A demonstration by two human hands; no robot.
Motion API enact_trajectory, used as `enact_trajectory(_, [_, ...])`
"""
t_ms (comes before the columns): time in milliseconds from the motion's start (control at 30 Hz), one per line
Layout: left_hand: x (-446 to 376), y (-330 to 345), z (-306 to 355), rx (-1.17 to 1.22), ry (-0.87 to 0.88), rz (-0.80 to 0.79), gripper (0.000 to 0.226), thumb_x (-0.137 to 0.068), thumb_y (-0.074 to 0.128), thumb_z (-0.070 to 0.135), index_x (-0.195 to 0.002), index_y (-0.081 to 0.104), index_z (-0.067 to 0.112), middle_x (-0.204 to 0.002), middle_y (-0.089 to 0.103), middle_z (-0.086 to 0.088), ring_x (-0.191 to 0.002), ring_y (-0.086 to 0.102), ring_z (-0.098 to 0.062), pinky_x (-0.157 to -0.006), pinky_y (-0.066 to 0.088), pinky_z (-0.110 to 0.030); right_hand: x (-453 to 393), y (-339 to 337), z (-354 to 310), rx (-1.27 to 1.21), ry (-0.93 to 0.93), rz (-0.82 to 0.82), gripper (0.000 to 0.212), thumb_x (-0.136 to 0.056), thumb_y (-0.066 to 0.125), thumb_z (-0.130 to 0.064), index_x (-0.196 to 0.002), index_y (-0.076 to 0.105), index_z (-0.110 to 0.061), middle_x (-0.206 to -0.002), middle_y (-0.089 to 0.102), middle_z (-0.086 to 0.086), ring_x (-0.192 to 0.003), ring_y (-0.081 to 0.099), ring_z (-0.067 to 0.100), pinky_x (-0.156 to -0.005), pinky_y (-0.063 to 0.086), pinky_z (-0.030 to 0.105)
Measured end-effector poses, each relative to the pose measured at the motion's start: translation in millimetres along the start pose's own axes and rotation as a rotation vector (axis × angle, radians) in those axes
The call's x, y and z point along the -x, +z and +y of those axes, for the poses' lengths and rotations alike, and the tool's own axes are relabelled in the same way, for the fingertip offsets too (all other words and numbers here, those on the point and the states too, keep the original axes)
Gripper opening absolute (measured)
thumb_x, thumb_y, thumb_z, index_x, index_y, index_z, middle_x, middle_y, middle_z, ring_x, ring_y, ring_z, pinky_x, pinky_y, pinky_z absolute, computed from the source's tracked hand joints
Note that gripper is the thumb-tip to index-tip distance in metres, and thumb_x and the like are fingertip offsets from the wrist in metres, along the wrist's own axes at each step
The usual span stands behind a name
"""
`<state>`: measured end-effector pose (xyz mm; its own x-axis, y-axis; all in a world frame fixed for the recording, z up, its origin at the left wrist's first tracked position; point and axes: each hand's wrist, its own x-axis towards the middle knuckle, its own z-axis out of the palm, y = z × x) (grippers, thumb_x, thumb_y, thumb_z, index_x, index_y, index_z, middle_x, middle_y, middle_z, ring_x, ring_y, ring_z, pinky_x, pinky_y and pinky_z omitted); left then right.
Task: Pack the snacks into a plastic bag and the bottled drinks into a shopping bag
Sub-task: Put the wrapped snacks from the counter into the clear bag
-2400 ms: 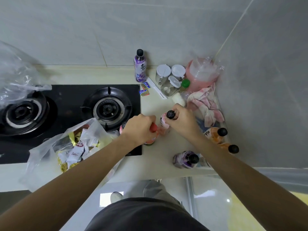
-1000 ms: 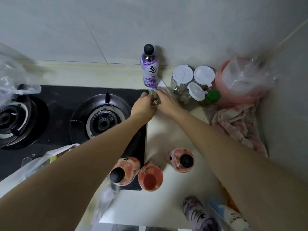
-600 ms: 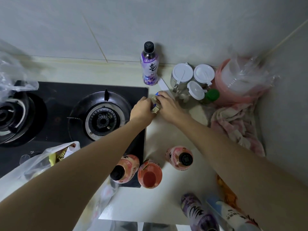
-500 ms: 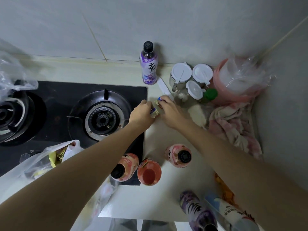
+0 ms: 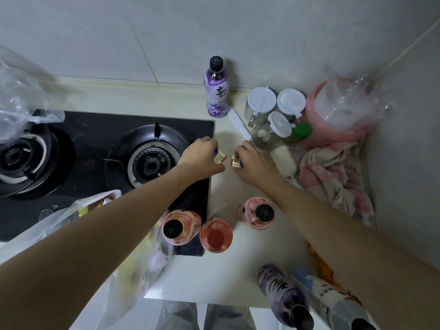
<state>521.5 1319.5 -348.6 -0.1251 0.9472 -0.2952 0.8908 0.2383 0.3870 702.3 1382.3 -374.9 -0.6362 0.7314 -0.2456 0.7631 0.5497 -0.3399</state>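
Observation:
My left hand [image 5: 200, 157] pinches a small pale snack packet [image 5: 220, 159] above the counter by the stove edge. My right hand [image 5: 253, 163] pinches a small gold snack packet [image 5: 235, 161] just to its right. The two packets are a little apart. A clear plastic bag [image 5: 78, 217] holding several snacks lies at the lower left under my left arm. Three pink bottles [image 5: 181, 227] stand near the front; a purple bottle [image 5: 216, 89] stands at the wall. More bottles [image 5: 283, 291] stand at the lower right.
A black two-burner gas stove [image 5: 95, 158] fills the left. White-lidded jars [image 5: 262, 103], a green-capped bottle [image 5: 301, 132], a pink container in plastic [image 5: 333, 110] and a pink cloth [image 5: 333, 177] crowd the right corner. Another clear bag [image 5: 19, 98] sits at the far left.
My hands left the bottles, reached to the back of the counter and picked up small packets. They have now drawn slightly back and apart, each with a packet.

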Motion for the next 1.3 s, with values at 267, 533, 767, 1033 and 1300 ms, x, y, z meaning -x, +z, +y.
enact_trajectory(267, [33,-30,4,0.206,-0.073,0.146,0.037,-0.072,0.077,0.043,-0.093,0.062,0.017,-0.090,0.059,0.001,-0.079,0.059,-0.022,-0.072,0.052,-0.038,2,-28,-16,-0.543,0.212,-0.028,0.047,-0.073,0.090,-0.043,-0.103,0.065,-0.017,-0.097,0.069,0.002,-0.082,0.071,0.023,-0.065,0.064,0.048])
enact_trajectory(533, [109,-81,-12,0.278,-0.194,0.253,0.034,-0.077,0.076,0.044,-0.099,0.064,0.021,-0.081,0.068,0.006,-0.077,0.065,-0.017,-0.074,0.057,-0.041,12,-76,-85,-0.687,0.170,-0.004,0.045,-0.075,0.092,-0.040,-0.106,0.068,-0.018,-0.101,0.069,0.003,-0.083,0.067,0.013,-0.060,0.064,0.037])
enact_trajectory(767, [193,-127,-48,0.326,-0.220,0.322,0.025,-0.080,0.078,0.041,-0.095,0.064,0.025,-0.079,0.067,0.010,-0.074,0.064,-0.011,-0.070,0.055,-0.033,49,-118,-176,-0.759,0.100,0.077,0.038,-0.079,0.091,-0.032,-0.103,0.067,-0.016,-0.101,0.064,0.005,-0.078,0.066,0.017,-0.064,0.062,0.034])
enact_trajectory(1033, [311,-150,-113,0.340,-0.297,0.251,0.048,-0.072,0.074,0.062,-0.090,0.066,0.018,-0.076,0.074,-0.002,-0.074,0.071,-0.020,-0.069,0.059,-0.041,122,-73,-301,-0.655,0.009,0.113,0.032,-0.078,0.090,-0.033,-0.101,0.073,-0.020,-0.087,0.069,-0.006,-0.077,0.063,0.005,-0.074,0.051,0.023])
enact_trajectory(1300, [370,-111,-156,0.104,-0.275,0.249,0.022,-0.078,0.071,0.035,-0.081,0.064,0.014,-0.074,0.063,-0.001,-0.071,0.064,-0.024,-0.055,0.049,-0.031,159,2,-369,-0.270,-0.065,0.117,0.025,-0.079,0.086,-0.041,-0.095,0.072,-0.029,-0.114,0.066,-0.004,-0.118,0.054,0.019,-0.093,0.051,0.038])
